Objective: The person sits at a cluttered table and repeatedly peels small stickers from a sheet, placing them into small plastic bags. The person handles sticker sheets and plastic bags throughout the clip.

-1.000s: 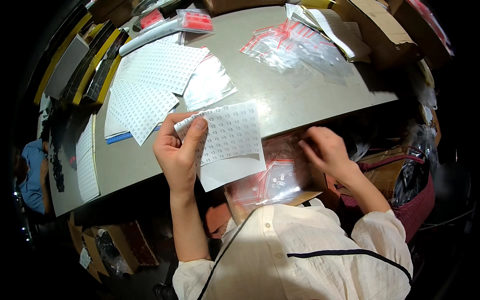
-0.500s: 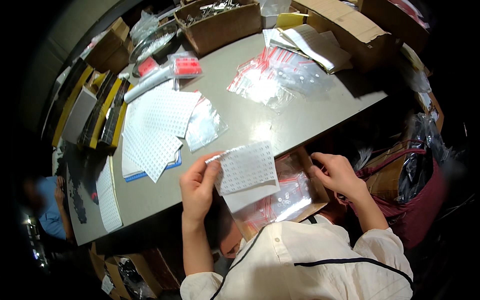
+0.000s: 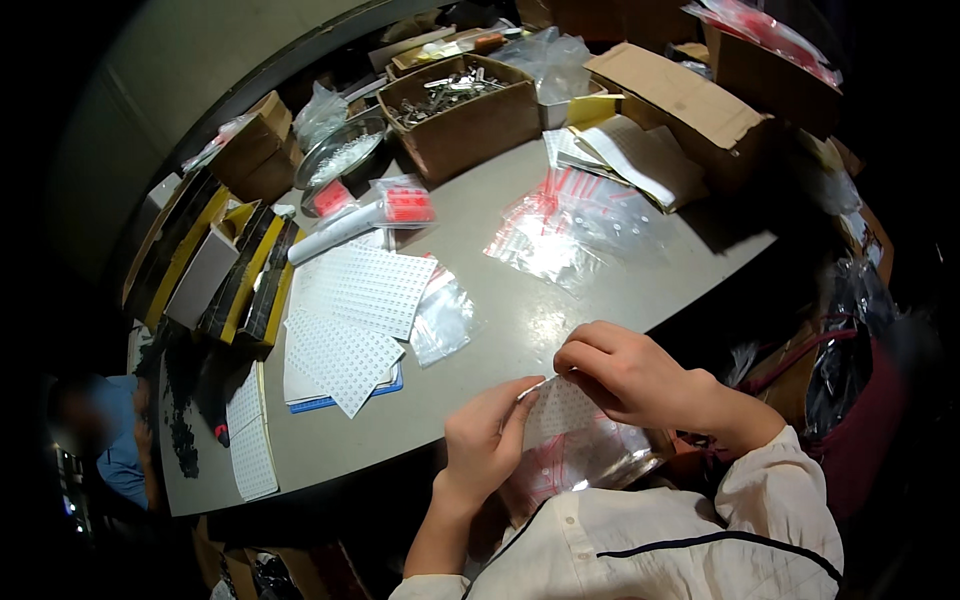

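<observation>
My left hand (image 3: pixel 486 436) pinches the left edge of a white label sheet (image 3: pixel 562 412) printed with rows of small marks. At the sheet's upper edge, the curled fingers of my right hand (image 3: pixel 628 378) are closed on it, and the fingertips are partly hidden. Below the sheet, clear zip bags (image 3: pixel 590 458) with red strips lie in an open cardboard box at my lap. More label sheets (image 3: pixel 345 345) are fanned out on the table to the left, over a blue-edged pad (image 3: pixel 347 398). Beside them lies a clear bag (image 3: pixel 442 322).
Clear red-striped bags (image 3: pixel 570 225) are spread across the grey table (image 3: pixel 480 385). Behind stand a box of metal parts (image 3: pixel 465 145), a bowl of small clear pieces (image 3: pixel 342 158) and a cardboard box (image 3: pixel 680 95). Black-and-yellow boxes (image 3: pixel 240 275) line the left; a person (image 3: pixel 125 440) sits beyond.
My right hand has moved from the box's right edge up to the label sheet. My left hand has shifted right and down in view with the sheet, which now tilts away.
</observation>
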The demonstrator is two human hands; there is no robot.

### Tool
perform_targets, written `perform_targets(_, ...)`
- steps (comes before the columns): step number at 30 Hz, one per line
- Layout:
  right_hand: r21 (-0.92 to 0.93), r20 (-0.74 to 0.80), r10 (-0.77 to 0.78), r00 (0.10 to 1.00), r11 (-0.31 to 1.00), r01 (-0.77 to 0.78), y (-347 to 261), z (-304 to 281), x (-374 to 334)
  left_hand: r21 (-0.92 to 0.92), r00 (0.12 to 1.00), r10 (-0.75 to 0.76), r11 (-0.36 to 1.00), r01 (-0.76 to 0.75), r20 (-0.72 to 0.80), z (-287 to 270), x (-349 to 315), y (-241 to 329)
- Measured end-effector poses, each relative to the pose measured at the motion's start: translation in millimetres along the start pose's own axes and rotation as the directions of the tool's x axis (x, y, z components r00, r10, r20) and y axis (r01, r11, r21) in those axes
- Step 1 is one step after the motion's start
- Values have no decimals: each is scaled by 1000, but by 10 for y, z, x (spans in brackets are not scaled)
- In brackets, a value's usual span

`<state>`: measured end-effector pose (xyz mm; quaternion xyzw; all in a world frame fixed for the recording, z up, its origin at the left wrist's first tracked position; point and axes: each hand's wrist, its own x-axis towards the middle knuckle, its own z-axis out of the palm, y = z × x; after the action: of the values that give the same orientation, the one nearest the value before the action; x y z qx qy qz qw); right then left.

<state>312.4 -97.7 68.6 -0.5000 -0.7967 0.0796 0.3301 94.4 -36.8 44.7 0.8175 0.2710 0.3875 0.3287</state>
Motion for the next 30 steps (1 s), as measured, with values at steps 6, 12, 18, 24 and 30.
perform_targets(6,19,7,-22,1000,1000,22,21,93,57,-39,997,-80,996,79,-7,-52,2,-37)
perform_targets(12,-266,-27,-323,946,915,305,19,203,114,-348,918,-390,853,388,68,-51,46,-270)
perform_targets(18,-30,66,-448,892,892,450,341,117,316,-452,885,-465,794,407,-20,-360,31,-594)
perform_targets(24,439,268,426,864,744,-503,1381,-93,599,-480,885,-444,813,331,-142,-419,-36,-642)
perform_targets(30,504,558,332,761,593,-628,860,47,460,-609,860,-461,753,249,-218,-438,-62,-672)
